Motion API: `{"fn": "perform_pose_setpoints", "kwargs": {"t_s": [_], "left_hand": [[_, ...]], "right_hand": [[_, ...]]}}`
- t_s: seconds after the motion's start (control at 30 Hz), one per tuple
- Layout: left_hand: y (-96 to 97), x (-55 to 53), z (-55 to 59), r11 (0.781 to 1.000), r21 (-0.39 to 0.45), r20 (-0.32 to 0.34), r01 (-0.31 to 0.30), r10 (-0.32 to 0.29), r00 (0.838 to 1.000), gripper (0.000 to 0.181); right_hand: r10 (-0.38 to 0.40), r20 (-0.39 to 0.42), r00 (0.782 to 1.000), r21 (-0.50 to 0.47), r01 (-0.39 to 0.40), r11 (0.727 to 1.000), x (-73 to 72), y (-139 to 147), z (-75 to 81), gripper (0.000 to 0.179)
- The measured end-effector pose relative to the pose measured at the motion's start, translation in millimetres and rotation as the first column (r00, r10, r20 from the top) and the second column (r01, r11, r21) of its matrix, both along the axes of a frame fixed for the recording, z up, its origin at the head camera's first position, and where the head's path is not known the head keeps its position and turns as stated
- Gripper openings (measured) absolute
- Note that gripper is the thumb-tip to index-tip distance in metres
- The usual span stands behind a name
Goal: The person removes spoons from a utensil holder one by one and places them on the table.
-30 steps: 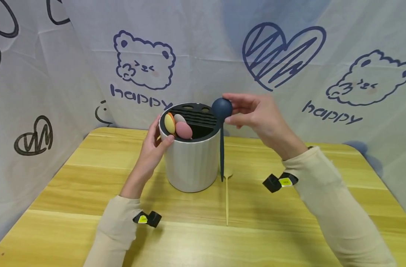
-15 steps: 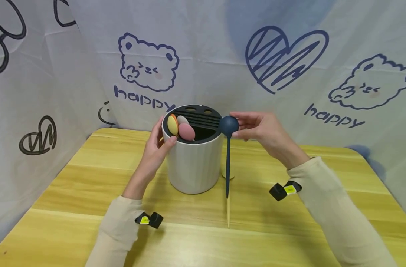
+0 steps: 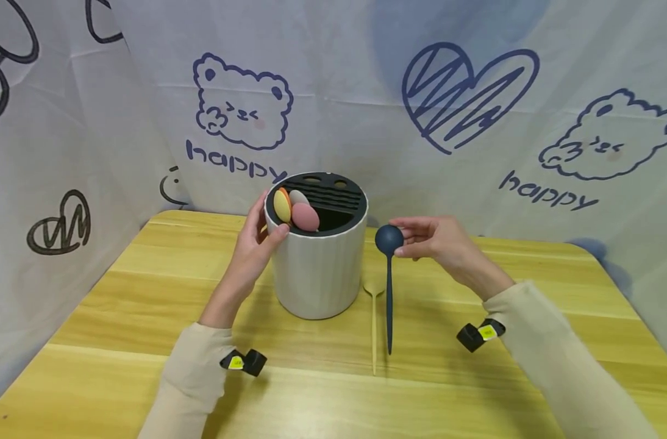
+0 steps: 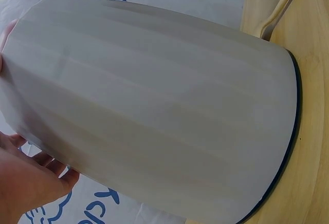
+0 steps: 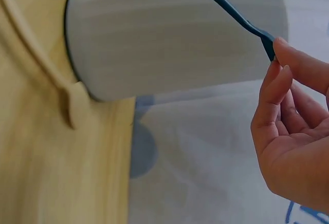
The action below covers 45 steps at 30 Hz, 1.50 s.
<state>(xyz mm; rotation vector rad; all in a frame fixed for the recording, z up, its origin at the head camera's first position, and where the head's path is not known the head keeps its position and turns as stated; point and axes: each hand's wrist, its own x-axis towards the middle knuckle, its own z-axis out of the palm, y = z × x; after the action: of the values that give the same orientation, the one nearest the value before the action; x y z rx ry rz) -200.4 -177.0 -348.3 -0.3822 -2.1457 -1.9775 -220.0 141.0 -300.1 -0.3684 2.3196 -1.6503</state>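
Note:
A white ribbed utensil holder [image 3: 318,274] with a black slotted top stands upright on the table. My left hand [image 3: 249,253] grips its left side, thumb at the front rim and fingers round the side. My right hand [image 3: 440,244] pinches a dark blue spoon [image 3: 389,292] by its round bowl, to the right of the holder. The spoon's handle points down, apart from the holder. On the table below, a yellow spoon [image 3: 374,329] lies with its bowl beside the holder's base. Yellow, orange, grey and pink spoon heads [image 3: 305,217] stick up from the holder's front-left compartment.
The wooden table [image 3: 119,311] has its back edge close to a white printed cloth [image 3: 333,91]. Black wrist cameras [image 3: 473,336] are strapped over both sleeves.
My right hand has moved down and to the right with the dark blue spoon, away from the holder's rim. My left hand keeps its grip on the holder.

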Motion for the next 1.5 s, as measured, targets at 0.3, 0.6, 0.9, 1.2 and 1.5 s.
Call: {"fn": "perform_pose_setpoints", "kwargs": {"t_s": [0.3, 0.6, 0.9, 1.2, 1.5], "left_hand": [[0.1, 0.1, 2.3, 1.0, 0.003, -0.005, 0.003, -0.003, 1.0, 0.076], [1.3, -1.3, 5.2, 1.0, -0.005, -0.008, 0.004, -0.004, 1.0, 0.076], [1.2, -2.0, 6.2, 1.0, -0.02, 0.003, 0.004, -0.003, 1.0, 0.075], [0.2, 1.2, 0.4, 1.0, -0.022, 0.019, 0.006, -0.006, 1.0, 0.075], [1.6, 1.8, 1.0, 1.0, -0.015, 0.015, -0.001, 0.002, 1.0, 0.074]], "right_hand": [[0.04, 0.059, 0.997, 0.062, -0.044, 0.997, -3.1, 12, -20.9, 0.058], [0.038, 0.096, 0.995, 0.082, -0.046, 0.996, -4.5, 25, -42.7, 0.057], [0.005, 0.125, 0.992, 0.068, -0.014, 0.998, -9.2, 30, -66.6, 0.055], [-0.016, 0.206, 0.979, 0.086, -0.001, 0.996, -12.5, 36, -99.8, 0.049], [-0.021, 0.186, 0.982, 0.068, 0.008, 0.998, -16.1, 37, -113.5, 0.05]]}}
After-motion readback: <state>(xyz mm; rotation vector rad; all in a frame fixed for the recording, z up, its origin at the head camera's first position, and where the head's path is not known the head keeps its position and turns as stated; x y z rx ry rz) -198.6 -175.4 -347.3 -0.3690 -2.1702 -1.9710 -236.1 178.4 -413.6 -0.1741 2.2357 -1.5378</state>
